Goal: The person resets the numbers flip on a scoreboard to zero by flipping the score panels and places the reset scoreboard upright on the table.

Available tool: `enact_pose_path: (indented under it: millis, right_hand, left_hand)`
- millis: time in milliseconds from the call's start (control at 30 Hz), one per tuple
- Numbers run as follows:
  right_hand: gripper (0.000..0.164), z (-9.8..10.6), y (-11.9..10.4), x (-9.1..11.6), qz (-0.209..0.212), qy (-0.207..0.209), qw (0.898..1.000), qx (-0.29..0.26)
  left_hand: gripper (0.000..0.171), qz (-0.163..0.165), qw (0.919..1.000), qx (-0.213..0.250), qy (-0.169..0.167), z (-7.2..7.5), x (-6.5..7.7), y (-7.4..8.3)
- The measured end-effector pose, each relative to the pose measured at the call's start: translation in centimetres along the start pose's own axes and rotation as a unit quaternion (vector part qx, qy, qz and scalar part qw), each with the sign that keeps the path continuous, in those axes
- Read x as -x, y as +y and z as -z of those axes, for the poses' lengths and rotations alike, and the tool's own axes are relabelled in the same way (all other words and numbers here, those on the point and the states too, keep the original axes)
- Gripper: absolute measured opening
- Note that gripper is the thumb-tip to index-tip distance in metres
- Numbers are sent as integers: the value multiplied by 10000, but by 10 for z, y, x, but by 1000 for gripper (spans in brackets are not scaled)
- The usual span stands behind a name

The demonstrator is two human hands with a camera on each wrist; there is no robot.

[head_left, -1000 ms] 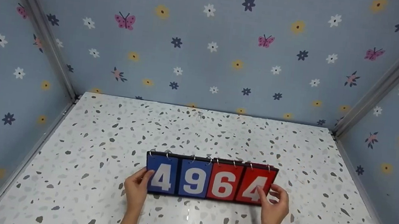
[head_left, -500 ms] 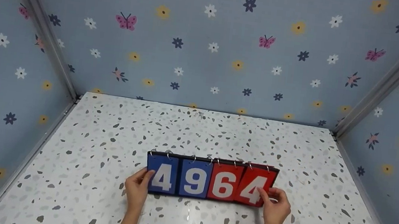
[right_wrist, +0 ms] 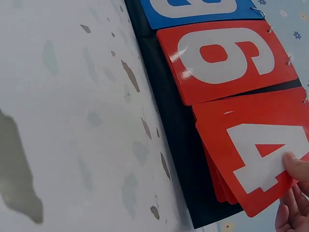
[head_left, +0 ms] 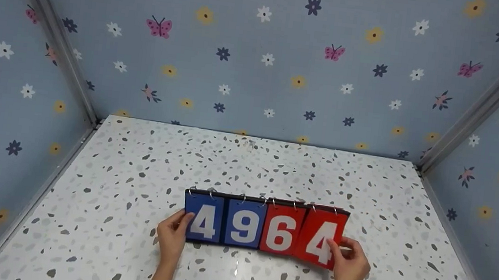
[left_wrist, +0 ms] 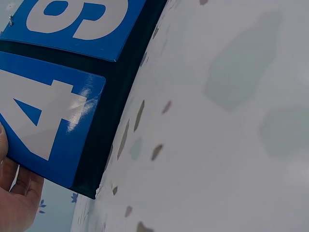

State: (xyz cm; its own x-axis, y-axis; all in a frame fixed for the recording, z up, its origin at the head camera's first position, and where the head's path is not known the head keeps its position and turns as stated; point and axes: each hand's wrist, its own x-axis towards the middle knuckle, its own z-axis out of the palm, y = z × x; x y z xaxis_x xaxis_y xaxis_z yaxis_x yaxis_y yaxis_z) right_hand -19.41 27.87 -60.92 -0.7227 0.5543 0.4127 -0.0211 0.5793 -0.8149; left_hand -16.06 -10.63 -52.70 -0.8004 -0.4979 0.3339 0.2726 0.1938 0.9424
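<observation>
Head view: at lower centre of frame, scoreboard (head_left: 262,228) reading 4 9 in blue, 6 4 in red; surrounded by speckled table (head_left: 255,169). Grasped at its left end by left hand (head_left: 173,232), thumb over edge of blue 4 (head_left: 204,221). Pinched at right by right hand (head_left: 351,266): red 4 (head_left: 319,237), slanted. Across top of frame, flowered wall (head_left: 258,66).

Left wrist view: at left, blue 4 on black backing (left_wrist: 102,140); at lower left corner, left hand, partly cut off.

Right wrist view: at lower right, red 4 between right thumb and fingers, askew over red cards (right_wrist: 222,186); higher up, red 6 (right_wrist: 229,63).
</observation>
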Motion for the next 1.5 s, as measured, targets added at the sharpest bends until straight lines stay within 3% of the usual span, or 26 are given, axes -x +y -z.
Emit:
enact_pose_path:
  millis: [100, 200, 400, 533, 633, 667, 733, 867, 933, 967, 1067, 1200, 1400, 1500]
  right_hand:
    - [39, 3, 0, 0, 335, -32, 9983, 474]
    - [49, 8, -5, -1, 717, -142, 9957, 564]
    - [38, 38, -55, 1, 636, -1067, 9920, -221]
    - [33, 34, -22, -9, 707, -1465, 9837, -769]
    - [34, 28, 13, -18, 541, -1765, 9766, -1101]
    - [32, 31, 14, -20, 474, -1918, 9741, -1103]
    - [26, 36, 15, -25, 493, -2324, 9549, -1781]
    - [29, 65, -42, -26, 489, -2918, 9240, -2422]
    - [33, 78, -74, -25, 423, -3037, 9176, -2530]
    - [31, 86, -94, -24, 367, -3027, 9231, -2344]
    - [26, 93, -113, -26, 295, -3072, 9230, -2298]
    - [30, 94, -121, -30, 336, -2932, 9325, -2082]
    - [24, 89, -127, -37, 703, -2343, 9494, -1968]
    - [22, 86, -132, -42, 1024, -2068, 9505, -2081]
  left_hand:
    - [15, 38, 10000, -24, 8, 0, 0, 1]
    - [15, 66, 10000, -18, 20, 0, 0, 2]
    - [15, 44, 10000, 57, 20, 0, -1, 1]
    - [15, 6, 10000, 86, -15, 0, 0, -1]
    - [15, -65, 10000, 65, -18, 1, 1, -2]
    - [14, -107, 9999, 52, -10, 1, 1, -2]
    - [14, -175, 9998, 24, 13, 1, 1, -2]
    - [14, -178, 9998, -13, 33, 1, 0, -2]
    - [15, -152, 9999, -29, 41, 0, 0, -2]
    - [15, -147, 9999, -58, 50, 0, 0, -2]
    - [15, -143, 9998, -74, 75, 0, 1, -1]
    - [14, -178, 9998, -76, 96, 0, 1, 0]
    - [14, -155, 9998, -49, 73, -1, 0, -1]
    - [14, -166, 9998, 43, 33, -1, -1, -4]
